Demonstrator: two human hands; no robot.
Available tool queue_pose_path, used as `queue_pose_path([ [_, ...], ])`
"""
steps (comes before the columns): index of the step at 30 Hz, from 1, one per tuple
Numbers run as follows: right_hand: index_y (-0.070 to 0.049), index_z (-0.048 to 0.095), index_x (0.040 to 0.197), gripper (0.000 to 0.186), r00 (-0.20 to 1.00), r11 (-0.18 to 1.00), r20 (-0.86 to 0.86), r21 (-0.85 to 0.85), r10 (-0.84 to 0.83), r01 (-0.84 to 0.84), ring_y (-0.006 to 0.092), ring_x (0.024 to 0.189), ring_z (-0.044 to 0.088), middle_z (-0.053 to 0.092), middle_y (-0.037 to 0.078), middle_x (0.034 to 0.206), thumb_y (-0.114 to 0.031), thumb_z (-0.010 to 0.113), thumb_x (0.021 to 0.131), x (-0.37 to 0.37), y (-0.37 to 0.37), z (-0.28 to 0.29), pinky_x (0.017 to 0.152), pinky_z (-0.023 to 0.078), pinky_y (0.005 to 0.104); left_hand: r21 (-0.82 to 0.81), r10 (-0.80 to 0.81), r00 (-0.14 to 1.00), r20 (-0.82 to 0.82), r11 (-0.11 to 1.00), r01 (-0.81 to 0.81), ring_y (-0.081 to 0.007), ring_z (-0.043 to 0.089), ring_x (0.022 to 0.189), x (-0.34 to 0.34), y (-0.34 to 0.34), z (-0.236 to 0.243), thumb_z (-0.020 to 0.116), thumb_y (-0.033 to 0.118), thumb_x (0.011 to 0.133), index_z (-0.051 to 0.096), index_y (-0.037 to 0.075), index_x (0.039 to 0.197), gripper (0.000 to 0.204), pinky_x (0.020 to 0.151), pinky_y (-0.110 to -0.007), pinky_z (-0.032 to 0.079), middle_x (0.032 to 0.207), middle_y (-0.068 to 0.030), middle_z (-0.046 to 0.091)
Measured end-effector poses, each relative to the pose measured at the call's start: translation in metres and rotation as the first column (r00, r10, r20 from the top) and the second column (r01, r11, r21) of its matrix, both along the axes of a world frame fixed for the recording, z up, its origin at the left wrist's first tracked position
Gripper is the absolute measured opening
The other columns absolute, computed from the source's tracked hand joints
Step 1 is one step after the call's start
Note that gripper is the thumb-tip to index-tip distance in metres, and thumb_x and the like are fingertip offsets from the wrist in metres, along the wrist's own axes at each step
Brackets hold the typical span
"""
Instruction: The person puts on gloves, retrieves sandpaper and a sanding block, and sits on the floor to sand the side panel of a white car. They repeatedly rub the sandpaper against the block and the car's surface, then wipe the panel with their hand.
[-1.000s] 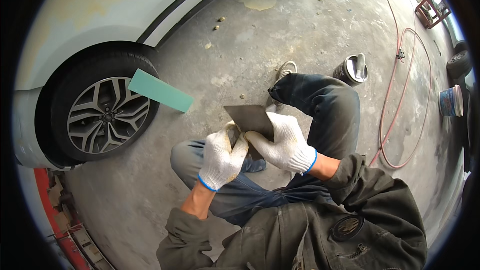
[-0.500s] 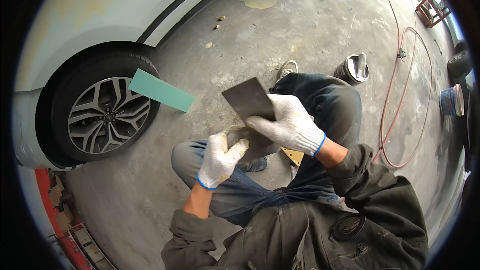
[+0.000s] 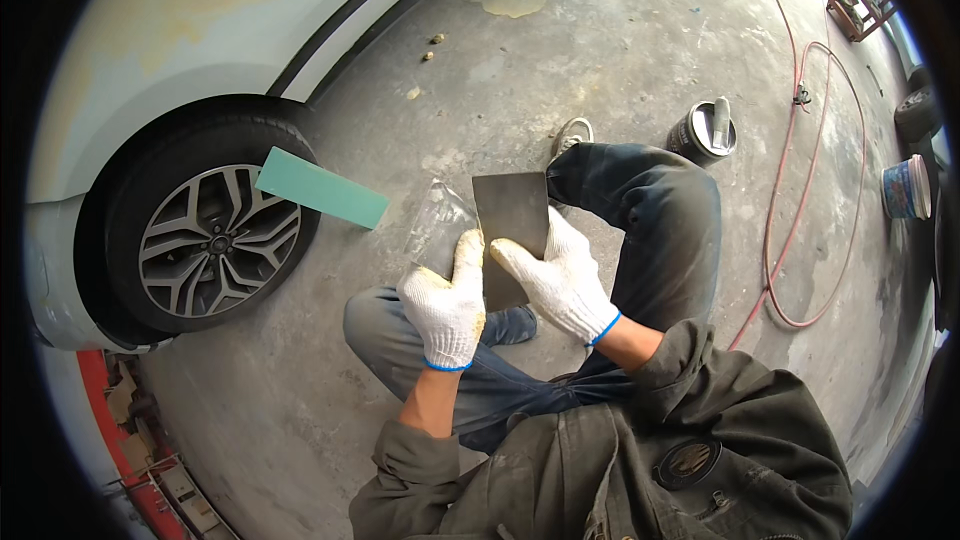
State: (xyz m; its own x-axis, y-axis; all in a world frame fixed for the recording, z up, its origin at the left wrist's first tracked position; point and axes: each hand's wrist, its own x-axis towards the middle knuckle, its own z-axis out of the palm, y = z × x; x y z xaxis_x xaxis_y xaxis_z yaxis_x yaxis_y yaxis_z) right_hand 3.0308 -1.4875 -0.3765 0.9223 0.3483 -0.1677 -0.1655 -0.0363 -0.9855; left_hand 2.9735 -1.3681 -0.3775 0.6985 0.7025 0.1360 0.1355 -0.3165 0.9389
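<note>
Both my hands wear white knitted gloves with blue cuffs. My left hand point(image 3: 445, 305) grips a pale, streaky, crinkled-looking flat piece point(image 3: 438, 220), thumb over its lower part. My right hand point(image 3: 550, 280) holds a dark grey rectangular sheet point(image 3: 510, 210) upright against the pale piece's right side, thumb on its face; whether the two pieces are joined I cannot tell. They are above my bent legs in jeans point(image 3: 660, 200). Left of my hands a long mint-green block point(image 3: 325, 190) lies angled in front of a car wheel point(image 3: 218, 243).
The white car body point(image 3: 180, 30) with patchy beige areas fills the upper left. On the concrete floor point(image 3: 590, 60) are a black can point(image 3: 690, 137) with a light tool on top, a looped red hose point(image 3: 820, 320), a pail point(image 3: 900, 193) and a red stand point(image 3: 855, 0) at the right.
The grey sheet, earlier tilted over my hands, now stands straighter beside the pale piece, which has come up into view at left as my left hand moved up and turned.
</note>
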Motion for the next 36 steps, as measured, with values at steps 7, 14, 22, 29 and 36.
queue_pose_path([
  [7, 0.000, 0.064, 0.101, 0.021, 0.996, 0.994, 0.047, 0.081, 0.071, -0.075, 0.0153, 0.075, 0.064, 0.068, 0.014, 0.083, -0.012, 0.064, 0.084, -0.010, -0.003, 0.000, 0.069, 0.050, 0.0314, 0.081, -0.230, 0.973, -0.008, 0.970, 0.230, -0.0186, 0.061, 0.048, -0.013, 0.006, 0.010, 0.070, 0.004, 0.082, 0.067, -0.006, 0.076, 0.012, 0.046, -0.033, 0.043, 0.059, -0.0129, 0.064],
  [14, 0.002, 0.064, 0.098, 0.021, 0.942, 0.969, 0.252, -0.162, 0.223, -0.186, 0.0133, 0.070, 0.063, 0.067, 0.017, 0.079, -0.010, 0.066, 0.081, -0.001, -0.007, 0.026, 0.065, 0.050, 0.0312, 0.219, -0.523, 0.844, -0.119, 0.815, 0.536, -0.0185, 0.052, 0.048, -0.029, 0.022, 0.008, 0.067, 0.005, 0.085, 0.063, -0.004, 0.073, 0.015, 0.047, -0.034, 0.037, 0.060, -0.0123, 0.056],
  [22, 0.002, 0.065, 0.096, 0.021, 0.830, 0.898, 0.345, -0.208, 0.438, -0.387, 0.0339, 0.070, 0.066, 0.064, 0.022, 0.079, -0.011, 0.064, 0.080, 0.011, -0.005, 0.041, 0.065, 0.051, 0.0359, -0.236, -0.732, 0.679, -0.056, 0.670, 0.704, -0.0129, 0.048, 0.052, -0.019, 0.037, 0.001, 0.055, 0.012, 0.082, 0.054, -0.006, 0.065, 0.025, 0.047, -0.033, 0.035, 0.056, -0.0115, 0.052],
  [29, 0.001, 0.066, 0.098, 0.023, 0.999, 0.995, -0.014, 0.094, 0.034, -0.033, 0.0105, 0.076, 0.061, 0.069, 0.008, 0.084, -0.017, 0.069, 0.084, 0.014, -0.001, 0.013, 0.070, 0.050, 0.0276, -0.275, -0.182, 0.979, 0.095, 0.940, 0.202, -0.0039, 0.040, 0.055, -0.012, 0.014, -0.001, 0.061, 0.009, 0.090, 0.047, 0.000, 0.064, 0.031, 0.046, -0.027, 0.032, 0.056, 0.0021, 0.046],
  [36, 0.000, 0.066, 0.100, 0.027, 0.985, 0.996, -0.157, 0.045, -0.067, 0.075, 0.0140, 0.077, 0.064, 0.070, 0.011, 0.085, -0.022, 0.070, 0.084, -0.005, -0.004, -0.008, 0.072, 0.050, 0.0304, -0.190, -0.126, 0.983, 0.136, 0.970, 0.150, -0.0147, 0.062, 0.097, 0.010, -0.010, 0.011, 0.062, 0.002, 0.091, 0.056, -0.007, 0.118, 0.029, 0.086, -0.025, 0.050, 0.108, -0.0114, 0.065],
])
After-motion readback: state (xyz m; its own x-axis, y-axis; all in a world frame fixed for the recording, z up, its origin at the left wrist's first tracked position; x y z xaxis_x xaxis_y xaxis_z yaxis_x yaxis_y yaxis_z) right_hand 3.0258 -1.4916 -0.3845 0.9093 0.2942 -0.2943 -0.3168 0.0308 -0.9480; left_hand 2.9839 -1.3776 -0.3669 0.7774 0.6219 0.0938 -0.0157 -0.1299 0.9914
